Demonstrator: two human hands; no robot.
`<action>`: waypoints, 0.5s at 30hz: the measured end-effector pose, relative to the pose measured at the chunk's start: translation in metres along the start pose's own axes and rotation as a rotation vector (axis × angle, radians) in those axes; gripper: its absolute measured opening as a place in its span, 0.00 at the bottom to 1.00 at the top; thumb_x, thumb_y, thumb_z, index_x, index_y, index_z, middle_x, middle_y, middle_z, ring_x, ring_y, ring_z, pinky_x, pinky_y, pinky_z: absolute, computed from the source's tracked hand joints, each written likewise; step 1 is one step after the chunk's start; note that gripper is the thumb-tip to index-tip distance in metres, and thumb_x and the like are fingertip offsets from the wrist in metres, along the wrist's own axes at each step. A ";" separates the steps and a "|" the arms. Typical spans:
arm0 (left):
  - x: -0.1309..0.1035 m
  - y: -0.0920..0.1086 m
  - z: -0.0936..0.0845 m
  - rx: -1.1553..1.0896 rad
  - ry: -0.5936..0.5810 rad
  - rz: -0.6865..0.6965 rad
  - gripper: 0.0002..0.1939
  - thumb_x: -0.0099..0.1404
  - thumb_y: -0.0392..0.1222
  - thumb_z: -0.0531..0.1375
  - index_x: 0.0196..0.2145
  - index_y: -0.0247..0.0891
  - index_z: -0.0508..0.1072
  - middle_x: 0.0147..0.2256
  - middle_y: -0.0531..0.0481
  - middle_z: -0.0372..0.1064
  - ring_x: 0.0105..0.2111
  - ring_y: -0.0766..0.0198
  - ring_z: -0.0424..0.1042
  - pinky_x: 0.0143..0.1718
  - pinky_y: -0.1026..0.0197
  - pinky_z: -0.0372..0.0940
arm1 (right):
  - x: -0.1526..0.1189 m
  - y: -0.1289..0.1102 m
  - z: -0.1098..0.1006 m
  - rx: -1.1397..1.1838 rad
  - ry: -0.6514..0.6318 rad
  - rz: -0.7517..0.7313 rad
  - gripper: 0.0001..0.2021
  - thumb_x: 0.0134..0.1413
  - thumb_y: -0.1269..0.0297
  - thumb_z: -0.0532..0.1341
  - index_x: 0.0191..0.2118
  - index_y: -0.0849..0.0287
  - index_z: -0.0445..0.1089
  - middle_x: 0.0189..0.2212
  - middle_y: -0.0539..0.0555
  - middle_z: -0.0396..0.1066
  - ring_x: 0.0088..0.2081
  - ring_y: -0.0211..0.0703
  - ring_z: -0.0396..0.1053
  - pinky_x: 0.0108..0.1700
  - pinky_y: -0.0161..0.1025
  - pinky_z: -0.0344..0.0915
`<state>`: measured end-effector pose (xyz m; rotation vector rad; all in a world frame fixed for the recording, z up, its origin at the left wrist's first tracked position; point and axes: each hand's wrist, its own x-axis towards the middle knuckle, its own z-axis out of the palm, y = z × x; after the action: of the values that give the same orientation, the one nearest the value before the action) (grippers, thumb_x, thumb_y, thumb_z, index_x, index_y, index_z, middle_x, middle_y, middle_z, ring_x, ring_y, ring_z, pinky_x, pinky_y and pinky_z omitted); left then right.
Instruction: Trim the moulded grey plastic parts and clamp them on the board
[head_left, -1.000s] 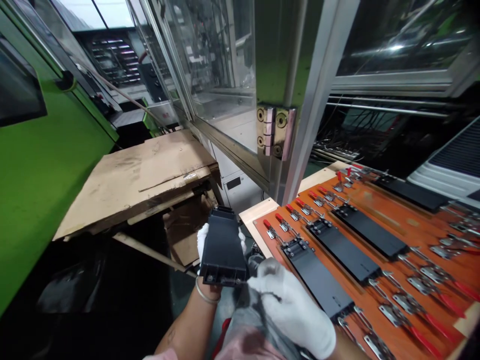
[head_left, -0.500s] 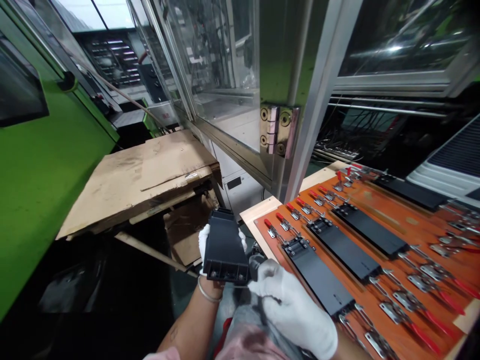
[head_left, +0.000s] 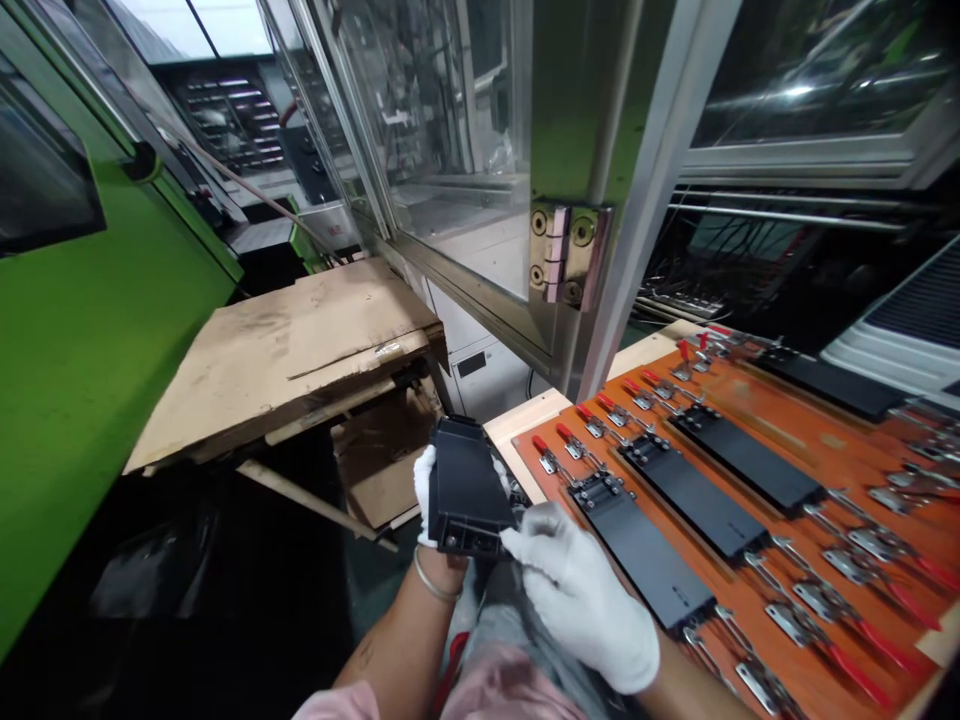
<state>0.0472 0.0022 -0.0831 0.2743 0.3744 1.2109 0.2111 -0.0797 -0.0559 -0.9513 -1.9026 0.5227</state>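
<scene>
A long black plastic part [head_left: 469, 480] is held up in front of me, its ribbed end toward me. My left hand [head_left: 424, 492], in a white glove, wraps round it from beneath and behind, so most of its fingers are hidden. The gloved right hand [head_left: 577, 590] is closed, its fingertips at the near right corner of the part; whatever they pinch is too small to make out. To the right, similar black parts [head_left: 637, 550] lie on an orange board [head_left: 720, 590], among metal toggle clamps with red handles [head_left: 795, 610].
Brown cardboard [head_left: 300, 340] covers a table at the left, beside a green machine [head_left: 90, 350]. A metal-framed glass door [head_left: 457, 240] with a hinge stands ahead. A wooden strut [head_left: 307, 500] sticks out below the table.
The black part and my left hand have shifted slightly right and up in view. My right fingertips have come up against the part's near corner. The surroundings have shifted slightly right.
</scene>
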 end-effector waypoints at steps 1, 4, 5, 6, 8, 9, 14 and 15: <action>0.000 0.000 -0.001 0.001 -0.001 -0.002 0.23 0.64 0.59 0.53 0.43 0.41 0.79 0.35 0.43 0.78 0.41 0.46 0.77 0.48 0.43 0.69 | 0.000 -0.001 0.000 -0.009 -0.038 0.001 0.17 0.48 0.79 0.52 0.35 0.55 0.74 0.30 0.51 0.63 0.30 0.38 0.64 0.33 0.34 0.62; 0.000 0.000 0.001 0.009 -0.007 -0.009 0.24 0.64 0.60 0.53 0.45 0.43 0.79 0.36 0.43 0.79 0.42 0.45 0.77 0.48 0.42 0.69 | 0.005 -0.004 0.002 0.060 -0.073 0.040 0.14 0.49 0.80 0.52 0.31 0.56 0.71 0.29 0.49 0.62 0.29 0.36 0.63 0.33 0.32 0.62; 0.000 -0.001 0.003 0.006 -0.012 -0.002 0.25 0.64 0.60 0.52 0.45 0.42 0.78 0.36 0.43 0.79 0.41 0.46 0.77 0.48 0.42 0.69 | 0.007 -0.005 0.004 0.081 -0.031 0.038 0.15 0.50 0.80 0.51 0.33 0.56 0.72 0.31 0.50 0.63 0.31 0.36 0.65 0.35 0.32 0.63; 0.000 -0.001 0.005 0.002 -0.017 0.010 0.26 0.65 0.60 0.51 0.46 0.41 0.78 0.36 0.43 0.79 0.41 0.47 0.78 0.49 0.43 0.69 | 0.008 -0.005 0.005 0.085 0.023 0.022 0.17 0.50 0.81 0.51 0.36 0.55 0.72 0.32 0.51 0.64 0.33 0.36 0.66 0.37 0.33 0.64; 0.000 -0.002 0.008 -0.010 -0.028 0.034 0.27 0.66 0.59 0.49 0.48 0.39 0.77 0.37 0.43 0.79 0.39 0.49 0.78 0.50 0.44 0.68 | 0.011 -0.006 0.007 0.034 0.080 -0.031 0.19 0.50 0.81 0.50 0.40 0.55 0.73 0.33 0.51 0.63 0.33 0.37 0.66 0.36 0.33 0.64; 0.000 -0.002 0.009 -0.017 -0.036 0.044 0.27 0.67 0.58 0.49 0.49 0.38 0.76 0.38 0.43 0.79 0.39 0.50 0.78 0.50 0.45 0.68 | 0.012 -0.006 0.008 -0.006 0.057 -0.051 0.19 0.49 0.80 0.51 0.39 0.56 0.73 0.31 0.51 0.63 0.31 0.37 0.65 0.34 0.33 0.63; -0.001 -0.001 0.004 -0.024 -0.038 0.033 0.28 0.65 0.60 0.52 0.48 0.36 0.77 0.35 0.42 0.78 0.35 0.51 0.78 0.49 0.45 0.68 | 0.012 -0.008 0.006 -0.035 -0.138 -0.019 0.14 0.48 0.79 0.52 0.31 0.57 0.71 0.29 0.49 0.61 0.27 0.35 0.61 0.29 0.33 0.56; -0.002 -0.001 0.004 -0.018 -0.028 0.032 0.29 0.64 0.61 0.52 0.48 0.36 0.77 0.35 0.41 0.78 0.35 0.50 0.78 0.49 0.44 0.69 | 0.013 -0.009 0.006 -0.006 -0.117 -0.006 0.14 0.48 0.80 0.52 0.31 0.57 0.72 0.30 0.49 0.62 0.29 0.35 0.62 0.31 0.33 0.58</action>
<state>0.0493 0.0004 -0.0798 0.2819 0.3356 1.2397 0.1991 -0.0749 -0.0459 -0.9368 -2.0117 0.5804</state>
